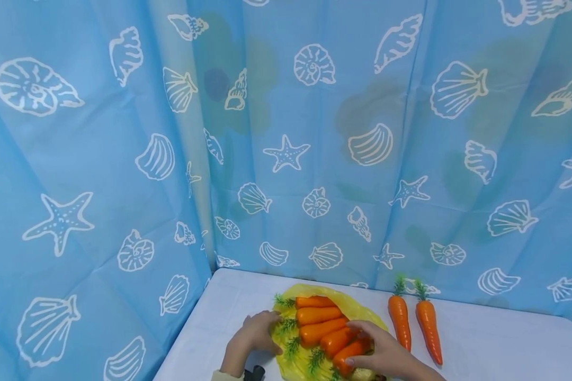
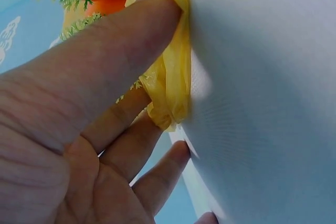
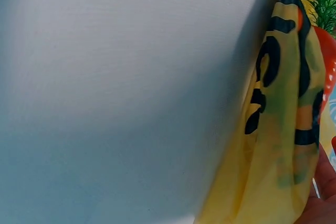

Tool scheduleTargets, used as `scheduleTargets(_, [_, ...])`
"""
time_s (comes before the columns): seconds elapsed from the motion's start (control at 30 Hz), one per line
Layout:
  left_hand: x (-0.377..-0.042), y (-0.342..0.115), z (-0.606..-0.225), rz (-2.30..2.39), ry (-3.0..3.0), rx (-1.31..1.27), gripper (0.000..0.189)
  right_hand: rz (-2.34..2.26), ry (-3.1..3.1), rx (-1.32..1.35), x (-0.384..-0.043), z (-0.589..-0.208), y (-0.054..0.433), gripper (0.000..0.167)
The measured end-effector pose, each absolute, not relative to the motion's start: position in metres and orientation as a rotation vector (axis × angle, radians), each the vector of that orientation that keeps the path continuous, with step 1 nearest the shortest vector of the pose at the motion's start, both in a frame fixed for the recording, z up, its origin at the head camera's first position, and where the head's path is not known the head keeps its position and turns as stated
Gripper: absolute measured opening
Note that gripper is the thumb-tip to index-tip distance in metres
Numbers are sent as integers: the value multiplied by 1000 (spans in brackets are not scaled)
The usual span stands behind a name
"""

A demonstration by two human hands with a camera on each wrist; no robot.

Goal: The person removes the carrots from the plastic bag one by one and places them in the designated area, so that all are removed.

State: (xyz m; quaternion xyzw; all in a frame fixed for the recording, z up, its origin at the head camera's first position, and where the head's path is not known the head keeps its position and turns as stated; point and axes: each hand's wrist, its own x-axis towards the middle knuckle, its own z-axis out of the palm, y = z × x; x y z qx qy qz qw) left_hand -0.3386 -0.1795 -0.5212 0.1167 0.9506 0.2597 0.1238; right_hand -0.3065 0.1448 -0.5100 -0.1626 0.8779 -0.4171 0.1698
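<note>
Evidently the work is partway along; five orange carrots [image 1: 318, 316] lie side by side on the yellow plastic bag [image 1: 357, 307], their feathery green tops [image 1: 292, 347] fanned toward its left edge, while two loose carrots [image 1: 428, 323] lie to the right of the bag, apart from it, on the white-covered table [image 1: 495, 344]. If the bag is meant to take all seven, my judgement is that five are in place and the loose pair is left; if it is being emptied, the count reads the other way, and the pictures do not settle which. Past the blunt tops, the bag's film rises around the far side of the five; how much of their tips it covers I cannot tell.

The left hand [image 1: 259, 333] is at the left edge of the bag, thumb and fingers well apart and fairly straight; the left wrist view shows the thumb on the crumpled film and fingertips touching its margin. The right hand [image 1: 383, 349] is at the near right side of the bag, its thumb and fingers spread about the nearest carrots there; whether it grips one, or only the film, I cannot tell, since the black-printed side of the bag hides most of it from the right wrist camera.
</note>
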Motion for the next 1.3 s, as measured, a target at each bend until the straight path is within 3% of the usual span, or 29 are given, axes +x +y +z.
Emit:
scheduleTargets(0.13, [-338,-179,-522,760,2767,336,61,-1160,2503,-481,-308,-511,146,74])
scheduleTargets(0.53, [-338,-177,-521,790,2763,301,63,-1095,2486,-619,-313,-510,149,46])
scheduleTargets(1.3, [-338,-179,-519,768,2760,332,62,-949,2567,-706,-313,-515,145,37])
